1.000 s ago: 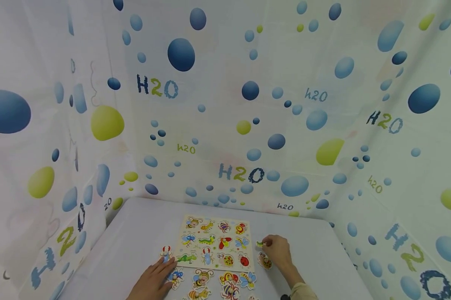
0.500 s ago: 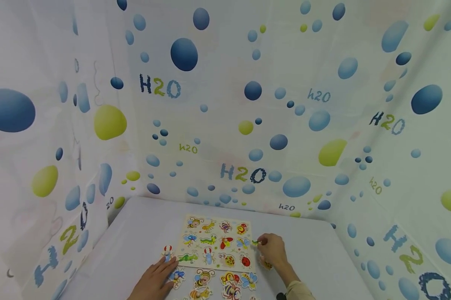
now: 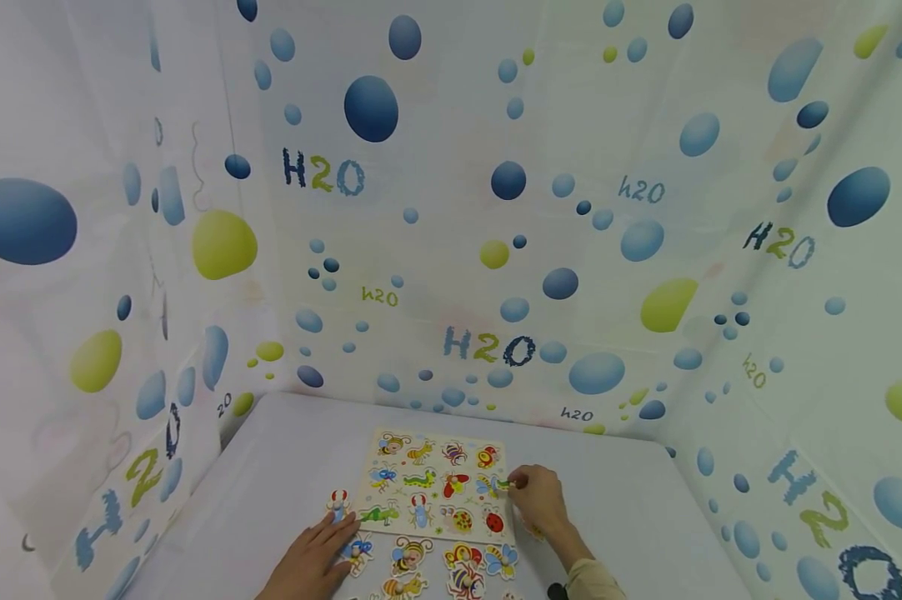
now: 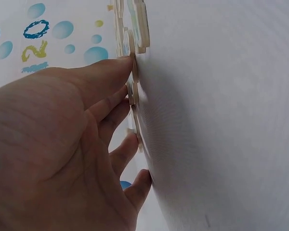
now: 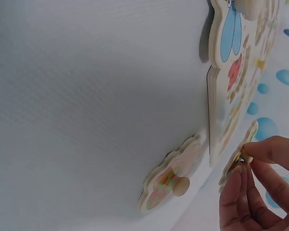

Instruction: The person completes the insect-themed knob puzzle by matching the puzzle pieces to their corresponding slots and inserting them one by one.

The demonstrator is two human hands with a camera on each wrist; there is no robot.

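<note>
Resting with fingers straight, holding nothing, the left grip (image 3: 308,556) lies at the board's (image 3: 372,500) near left corner, a blue beetle piece (image 3: 338,504) just beyond. Loose pieces, including a bee piece (image 3: 411,556), crowd the near edge. At the right edge, the right grip (image 3: 539,497) pinches a green piece (image 5: 253,131) by its knob (image 5: 248,158): seemingly stiff, probably light, best held there. A spotted piece (image 5: 171,178), beside the near right corner, could obstruct the wrist.
</note>
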